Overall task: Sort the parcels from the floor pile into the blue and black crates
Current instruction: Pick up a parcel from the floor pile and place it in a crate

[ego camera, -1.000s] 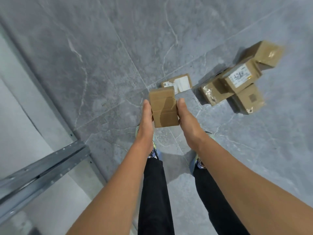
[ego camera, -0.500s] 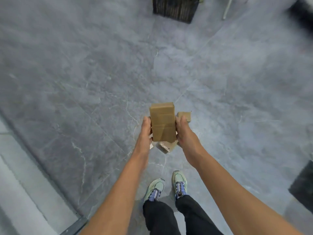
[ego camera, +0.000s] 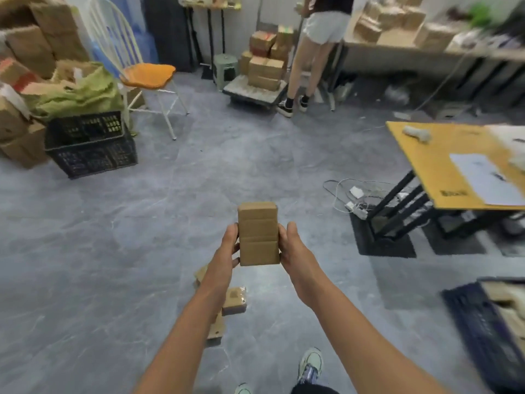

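Note:
I hold a small brown cardboard parcel (ego camera: pixel 258 234) upright in front of me, at about waist height. My left hand (ego camera: pixel 224 253) grips its left side and my right hand (ego camera: pixel 292 248) grips its right side. Below my left forearm, a few parcels of the floor pile (ego camera: pixel 234 300) lie on the grey floor, partly hidden by the arm. A black crate (ego camera: pixel 91 143) stands at the far left. A dark blue crate (ego camera: pixel 483 322) with parcels inside sits at the right edge, blurred.
A yellow-topped table (ego camera: pixel 443 172) on black legs stands at the right, with cables (ego camera: pixel 355 194) on the floor beside it. A white chair with an orange cushion (ego camera: pixel 147 75) is at the back left. A person (ego camera: pixel 315 52) stands at the far shelves by stacked boxes (ego camera: pixel 264 64).
My view has lifted from the floor to the room. The parcel stays between both hands. The floor pile now lies below my left arm, and the crates have come into view.

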Tool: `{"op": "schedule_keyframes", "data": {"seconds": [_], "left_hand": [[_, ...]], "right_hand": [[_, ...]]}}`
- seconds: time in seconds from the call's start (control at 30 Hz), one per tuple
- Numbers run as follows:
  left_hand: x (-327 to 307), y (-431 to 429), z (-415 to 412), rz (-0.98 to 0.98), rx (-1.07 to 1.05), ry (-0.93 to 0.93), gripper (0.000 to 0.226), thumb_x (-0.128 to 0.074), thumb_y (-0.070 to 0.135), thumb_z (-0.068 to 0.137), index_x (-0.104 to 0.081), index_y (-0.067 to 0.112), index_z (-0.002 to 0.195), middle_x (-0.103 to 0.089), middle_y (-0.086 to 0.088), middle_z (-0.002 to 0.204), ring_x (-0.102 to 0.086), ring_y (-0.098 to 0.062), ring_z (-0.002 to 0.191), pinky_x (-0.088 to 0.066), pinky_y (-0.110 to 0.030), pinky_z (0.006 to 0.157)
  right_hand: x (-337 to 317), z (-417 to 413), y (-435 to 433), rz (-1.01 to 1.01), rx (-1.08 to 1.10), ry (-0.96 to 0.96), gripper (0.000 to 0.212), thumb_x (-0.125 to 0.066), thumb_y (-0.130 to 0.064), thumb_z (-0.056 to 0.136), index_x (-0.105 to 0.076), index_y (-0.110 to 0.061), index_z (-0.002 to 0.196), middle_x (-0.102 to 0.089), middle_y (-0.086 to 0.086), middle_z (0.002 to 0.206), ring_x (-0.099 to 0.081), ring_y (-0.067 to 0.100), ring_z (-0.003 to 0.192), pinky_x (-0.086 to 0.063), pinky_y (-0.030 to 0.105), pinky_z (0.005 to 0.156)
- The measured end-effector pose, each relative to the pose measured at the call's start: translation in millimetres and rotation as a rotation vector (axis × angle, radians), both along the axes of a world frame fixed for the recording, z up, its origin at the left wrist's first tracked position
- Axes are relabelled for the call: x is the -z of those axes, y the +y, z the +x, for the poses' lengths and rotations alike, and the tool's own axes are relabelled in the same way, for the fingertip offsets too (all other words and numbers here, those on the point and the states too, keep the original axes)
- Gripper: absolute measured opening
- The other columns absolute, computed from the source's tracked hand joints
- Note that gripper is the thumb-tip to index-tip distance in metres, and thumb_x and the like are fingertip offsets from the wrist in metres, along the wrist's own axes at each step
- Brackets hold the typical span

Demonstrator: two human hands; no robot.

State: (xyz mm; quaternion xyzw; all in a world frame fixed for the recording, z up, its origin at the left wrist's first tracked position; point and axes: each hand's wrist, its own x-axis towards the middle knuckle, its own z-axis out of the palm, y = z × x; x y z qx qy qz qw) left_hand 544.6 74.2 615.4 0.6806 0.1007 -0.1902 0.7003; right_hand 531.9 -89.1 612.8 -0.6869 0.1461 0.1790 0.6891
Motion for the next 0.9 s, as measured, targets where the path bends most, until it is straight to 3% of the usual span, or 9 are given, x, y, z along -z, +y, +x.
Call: {"op": "schedule_keyframes", "data": {"seconds": [0.07, 0.2, 0.4, 0.5, 0.63, 0.8, 0.9], "left_hand": [[-13, -33, -2, -0.005, 0.114, -0.018, 0.034, -0.027, 0.072, 0.095, -0.059, 0.069, 0.106, -0.062, 0.039, 0.116, -0.055, 0.015, 0.112, -0.041, -0.019, 0.089], [-26, -102, -12, 0.013, 0.325, -0.07, 0.043, -0.028, 0.071, 0.098, -0.057, 0.061, 0.129, -0.063, 0.037, 0.122, -0.055, 0.01, 0.12, -0.042, -0.032, 0.105], [-45, -217, -48, 0.004, 0.604, -0.097, 0.049, -0.028, 0.069, 0.1, -0.056, 0.052, 0.137, -0.06, 0.028, 0.132, -0.056, -0.001, 0.126, -0.044, -0.036, 0.107], [-51, -275, -71, 0.015, 0.716, -0.103, 0.056, -0.033, 0.082, 0.093, -0.056, 0.055, 0.136, -0.059, 0.021, 0.139, -0.054, -0.007, 0.13, -0.042, -0.044, 0.114], [-57, -355, -108, 0.043, 0.838, -0.103, 0.065, -0.037, 0.085, 0.087, -0.051, 0.052, 0.141, -0.054, 0.012, 0.147, -0.053, -0.01, 0.131, -0.04, -0.05, 0.116], [-59, -450, -163, 0.056, 0.986, -0.116, 0.073, -0.039, 0.084, 0.079, -0.049, 0.052, 0.144, -0.053, 0.015, 0.147, -0.053, -0.007, 0.13, -0.043, -0.045, 0.108], [-58, -501, -199, 0.059, 1.073, -0.124, 0.074, -0.038, 0.085, 0.079, -0.049, 0.053, 0.144, -0.055, 0.015, 0.145, -0.053, -0.008, 0.13, -0.045, -0.043, 0.104]], "right_hand": [[-12, -16, -32, -0.009, 0.1, -0.015, 0.061, -0.014, -0.075, 0.102, -0.067, -0.055, 0.124, -0.067, -0.023, 0.134, -0.057, 0.004, 0.131, -0.03, 0.044, 0.123], [-29, -56, -96, -0.02, 0.295, -0.038, 0.056, -0.014, -0.076, 0.101, -0.067, -0.065, 0.117, -0.066, -0.027, 0.134, -0.054, 0.0, 0.133, -0.028, 0.045, 0.125], [-40, -132, -191, 0.003, 0.576, -0.044, 0.05, -0.018, -0.075, 0.101, -0.068, -0.071, 0.101, -0.064, -0.04, 0.121, -0.052, -0.016, 0.122, -0.032, 0.032, 0.117], [-44, -171, -241, 0.027, 0.686, -0.028, 0.043, -0.02, -0.072, 0.102, -0.062, -0.064, 0.109, -0.06, -0.04, 0.119, -0.051, -0.013, 0.123, -0.033, 0.027, 0.11], [-47, -226, -306, 0.038, 0.813, -0.011, 0.036, -0.022, -0.073, 0.101, -0.05, -0.061, 0.121, -0.051, -0.025, 0.134, -0.042, 0.001, 0.132, -0.03, 0.031, 0.119], [-42, -302, -381, 0.115, 0.965, -0.045, 0.047, -0.024, -0.07, 0.104, -0.049, -0.051, 0.139, -0.055, -0.029, 0.128, -0.05, -0.009, 0.121, -0.033, 0.024, 0.112], [-35, -346, -421, 0.125, 1.049, -0.065, 0.047, -0.027, -0.07, 0.103, -0.056, -0.05, 0.134, -0.059, -0.029, 0.132, -0.051, -0.015, 0.118, -0.036, 0.023, 0.112]]}}
